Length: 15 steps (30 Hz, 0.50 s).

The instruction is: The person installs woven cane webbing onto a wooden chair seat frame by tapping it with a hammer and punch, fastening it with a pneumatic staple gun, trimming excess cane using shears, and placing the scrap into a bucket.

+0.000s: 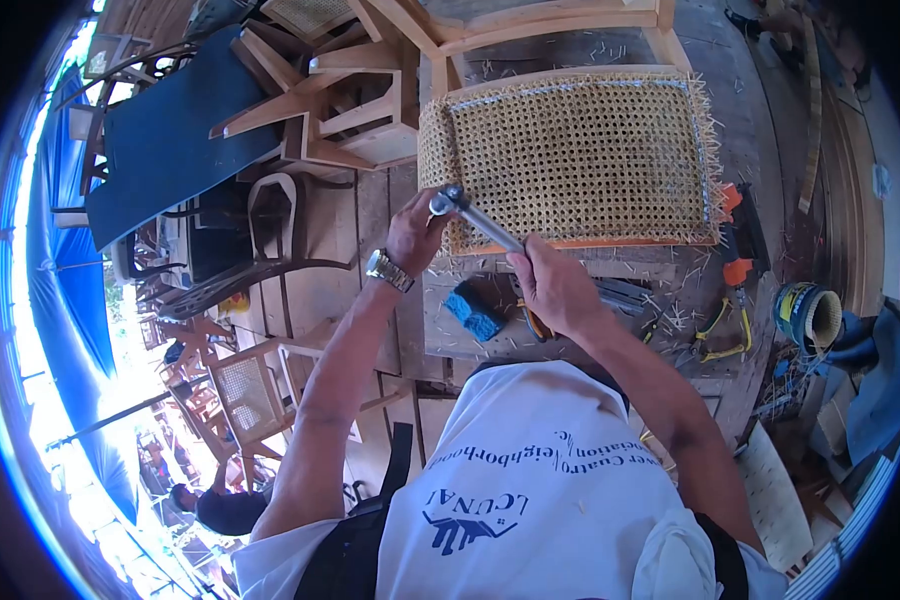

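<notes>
A woven cane panel (580,160) covers the wooden chair frame on the workbench, its cut strands sticking out along the right edge. My right hand (558,290) is wrapped round the metal handle of a hammer (490,230). The hammer's head is at the panel's near left corner, right beside my left hand (412,238). That hand, with a metal watch on its wrist, is closed at the panel's left edge; the hammer head partly covers its fingertips, so what they pinch is hidden.
On the bench near me lie a blue block-like bundle (475,311), yellow-handled pliers (722,330) and an orange-and-black tool (738,235). Cane scraps are scattered around. Wooden chair frames (345,100) stand at the left, and a roll (808,317) stands at the right. Another person (232,508) is at lower left.
</notes>
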{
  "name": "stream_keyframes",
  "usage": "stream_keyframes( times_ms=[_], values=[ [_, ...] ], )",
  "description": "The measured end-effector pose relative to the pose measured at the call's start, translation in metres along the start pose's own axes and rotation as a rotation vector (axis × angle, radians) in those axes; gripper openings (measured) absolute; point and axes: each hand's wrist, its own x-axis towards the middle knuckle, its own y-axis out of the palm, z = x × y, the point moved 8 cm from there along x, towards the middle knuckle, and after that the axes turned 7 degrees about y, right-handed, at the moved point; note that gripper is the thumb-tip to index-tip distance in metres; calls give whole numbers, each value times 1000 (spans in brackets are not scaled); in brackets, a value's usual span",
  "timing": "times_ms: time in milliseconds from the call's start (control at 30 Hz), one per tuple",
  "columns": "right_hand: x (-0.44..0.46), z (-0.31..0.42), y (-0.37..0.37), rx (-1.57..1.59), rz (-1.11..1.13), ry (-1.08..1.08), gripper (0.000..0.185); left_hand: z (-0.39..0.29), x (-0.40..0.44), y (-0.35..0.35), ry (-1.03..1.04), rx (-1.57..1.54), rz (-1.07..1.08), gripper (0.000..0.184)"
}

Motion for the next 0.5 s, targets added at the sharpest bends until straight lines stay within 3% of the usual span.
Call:
stream_keyframes(
  times_ms=[100,200,233,333,367,433,500],
  values=[
    [-12,31,-26,96,-157,-133,32,17,-4,9,57,39,45,24],
    [-2,20,-12,-75,-203,-165,32,5,3,4,107,-34,-35,21],
    [9,0,-1,-105,-62,42,31,1,6,2,-4,67,11,22],
    [7,-17,-23,-97,-41,130,32,7,2,2,-95,-113,5,20],
    [-3,-18,-33,-14,-117,28,31,2,-3,0,-99,-79,-29,20],
    [-17,-21,-57,83,-139,66,30,-13,-9,-7,-94,-6,-99,19],
    [-33,-25,-75,158,-168,112,30,-11,-25,-8,-120,-141,-317,19]
  ],
)
